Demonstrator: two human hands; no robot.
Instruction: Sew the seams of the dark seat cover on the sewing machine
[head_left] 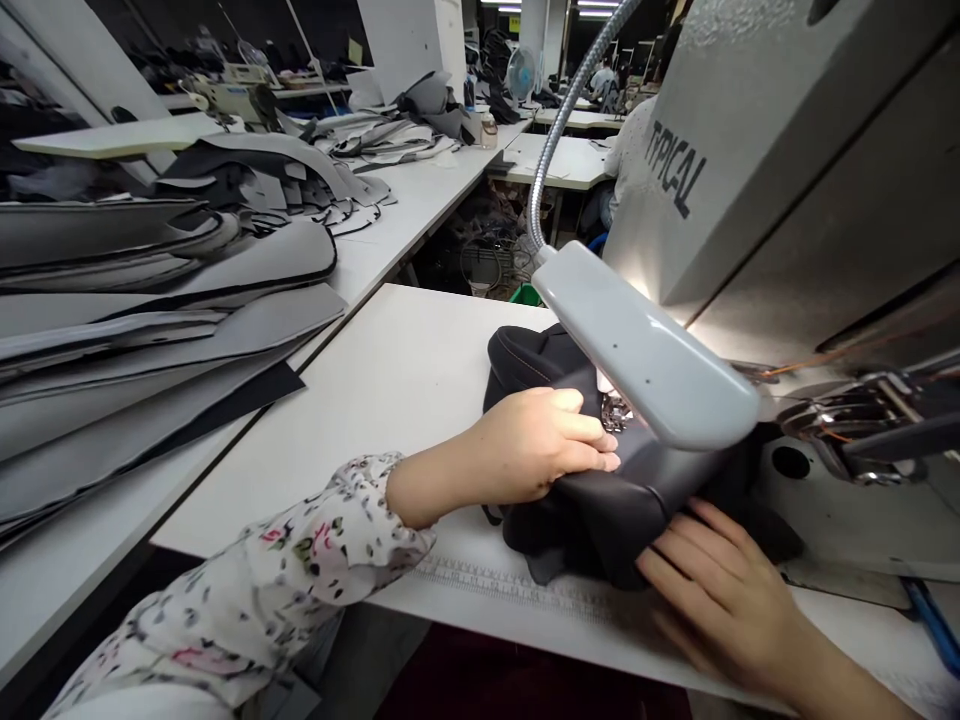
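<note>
A black leather-like piece [630,500] with an orange-brown stitched seam lies bunched under the presser foot [616,412] of a sewing machine [720,130]. My left hand [536,445] grips the piece just left of the foot, its fingers curled together and the fingertips close to the foot. At the near right edge of the same piece, my right hand [724,590] holds it with the fingers along the top; its lower part is blurred. A grey lamp head [649,355] hangs over the foot and hides part of the needle area.
Stacks of grey padded panels [172,340] cover the table at left. A printed ruler [517,585] runs along the near edge of the white table [390,390]. Orange thread [825,358] crosses at right. Someone in a light sleeve [628,140] sits behind the machine.
</note>
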